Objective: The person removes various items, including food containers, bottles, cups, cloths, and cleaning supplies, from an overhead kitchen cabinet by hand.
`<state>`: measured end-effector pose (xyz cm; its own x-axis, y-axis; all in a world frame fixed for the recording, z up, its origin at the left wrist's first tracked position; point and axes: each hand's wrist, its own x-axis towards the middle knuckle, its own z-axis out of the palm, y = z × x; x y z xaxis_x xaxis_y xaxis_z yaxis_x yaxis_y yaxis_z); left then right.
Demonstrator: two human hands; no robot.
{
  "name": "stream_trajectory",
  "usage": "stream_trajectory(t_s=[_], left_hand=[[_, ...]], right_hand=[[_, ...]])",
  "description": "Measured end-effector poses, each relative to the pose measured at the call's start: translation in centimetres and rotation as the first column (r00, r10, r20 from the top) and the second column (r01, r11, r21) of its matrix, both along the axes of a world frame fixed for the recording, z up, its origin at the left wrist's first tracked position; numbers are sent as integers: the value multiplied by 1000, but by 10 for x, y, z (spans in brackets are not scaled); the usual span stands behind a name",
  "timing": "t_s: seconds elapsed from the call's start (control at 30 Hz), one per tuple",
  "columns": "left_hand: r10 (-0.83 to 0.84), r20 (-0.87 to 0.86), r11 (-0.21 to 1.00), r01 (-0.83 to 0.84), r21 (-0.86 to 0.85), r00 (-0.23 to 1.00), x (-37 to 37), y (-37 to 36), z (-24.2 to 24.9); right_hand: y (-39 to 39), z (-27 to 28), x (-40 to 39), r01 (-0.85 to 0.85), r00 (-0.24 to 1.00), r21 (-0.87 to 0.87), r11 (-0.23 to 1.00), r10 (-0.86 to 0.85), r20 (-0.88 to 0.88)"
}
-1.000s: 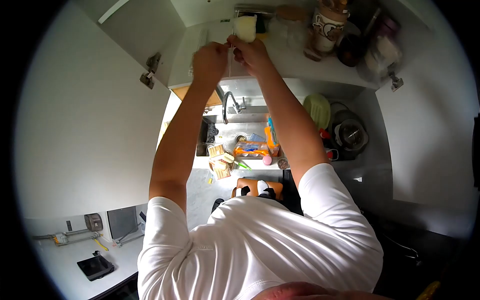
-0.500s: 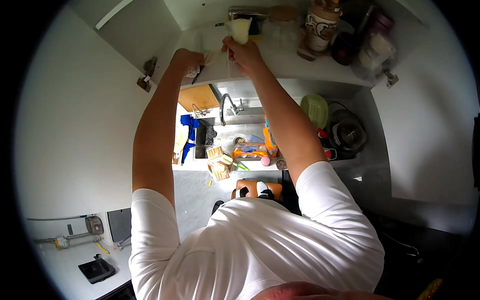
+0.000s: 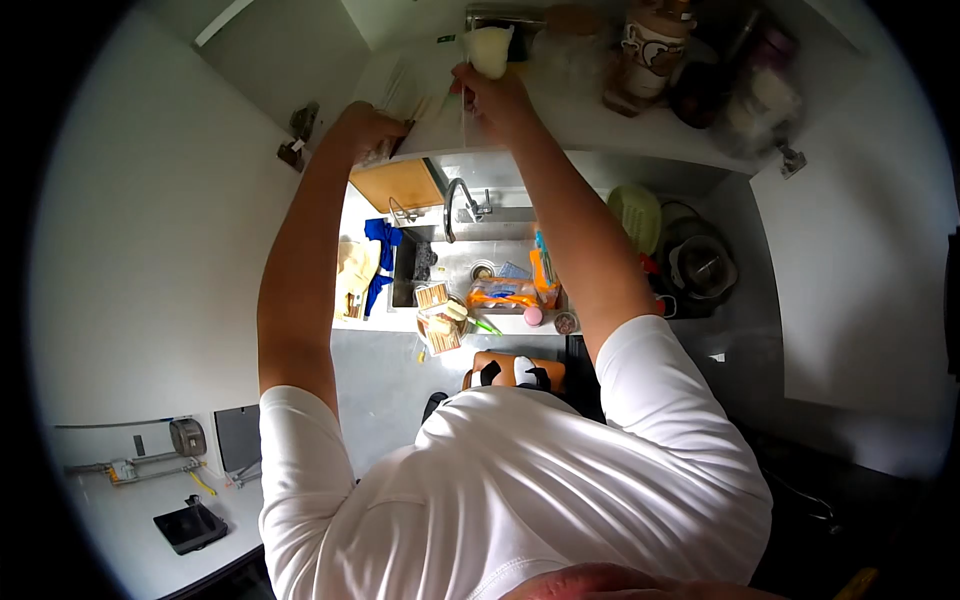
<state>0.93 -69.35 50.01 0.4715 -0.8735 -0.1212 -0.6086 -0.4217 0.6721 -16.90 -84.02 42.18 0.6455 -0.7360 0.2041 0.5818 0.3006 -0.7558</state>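
Note:
Both my arms reach up to the white cabinet shelf (image 3: 570,125). My left hand (image 3: 370,130) is closed at the left of the shelf, its fingers around a thin stick-like thing; clear, shiny plastic (image 3: 400,90) shows just behind it. My right hand (image 3: 493,100) is closed in a pinch at the shelf's middle, with a thin pale line hanging below its fingers. Right above the right hand is a pale yellow, cup-shaped thing (image 3: 490,50). I cannot tell exactly what either hand holds.
A patterned brown-and-white container (image 3: 650,50) and a dark cup (image 3: 697,92) stand on the shelf's right. Open cabinet doors flank me. Below are a faucet (image 3: 452,205), a sink, an orange package (image 3: 502,293), a green basket (image 3: 634,215) and a wooden board (image 3: 398,187).
The view has shifted slightly, so the shelf things sit a little right and the sink a little higher. My left hand has tipped slightly; both hands stay closed at the shelf.

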Motion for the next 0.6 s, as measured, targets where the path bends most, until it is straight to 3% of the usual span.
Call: stream_trajectory(t_s=[0.03,0.1,0.23,0.53,0.6], left_hand=[[7,-5,1000,-7,-1,1000,2,-1,-7],[31,257,999,-33,5,966,5,-5,-19],[94,305,969,-157,191,948,-20,-12,-4],[190,111,970,-204,129,975,-32,6,-1],[251,-162,959,-222,176,954,-34,15,2]], right_hand=[[-2,-1,2,4,1000,-7,1000,-4,-5],[-3,-2,3,0,1000,-16,1000,0,-16],[1,-1,-1,10,1000,-47,999,-10,-4],[4,1,-1,7,1000,-65,998,-5,20],[4,2,1,18,1000,-57,998,-17,18]])
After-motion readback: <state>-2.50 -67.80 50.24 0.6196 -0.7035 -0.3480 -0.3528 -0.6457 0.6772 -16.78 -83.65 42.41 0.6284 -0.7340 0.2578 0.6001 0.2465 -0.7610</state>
